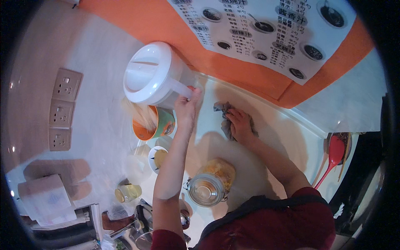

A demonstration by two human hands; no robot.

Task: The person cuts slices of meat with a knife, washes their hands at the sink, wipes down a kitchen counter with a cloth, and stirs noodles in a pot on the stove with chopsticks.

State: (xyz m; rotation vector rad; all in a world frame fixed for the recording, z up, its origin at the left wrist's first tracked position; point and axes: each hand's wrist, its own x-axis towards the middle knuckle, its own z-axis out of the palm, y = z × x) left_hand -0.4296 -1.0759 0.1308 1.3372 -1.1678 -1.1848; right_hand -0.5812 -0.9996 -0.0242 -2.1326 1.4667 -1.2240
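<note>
My left hand (pixel 187 106) grips the handle of a large white plastic pitcher (pixel 147 73) with a round lid, which leans over towards the left wall. Its base is partly hidden, so I cannot tell whether it touches the counter. My right hand (pixel 242 125) presses a crumpled dark grey cloth (pixel 228 129) onto the pale countertop (pixel 206 125). Nearer to me, between my forearms, stands a clip-top glass jar (pixel 206 189) with yellowish contents. Just below the pitcher is an orange and green cup (pixel 165 122) with pale bristle-like strands (pixel 145 117) in it.
Beside my left forearm stand a white cup (pixel 153 159) and a small yellowish jar (pixel 128 192). A red ladle (pixel 334 153) rests at the right near the black stove edge (pixel 359 162). Wall sockets (pixel 64 109) and a paper towel roll (pixel 47 200) are at left. A printed sheet (pixel 265 31) hangs behind.
</note>
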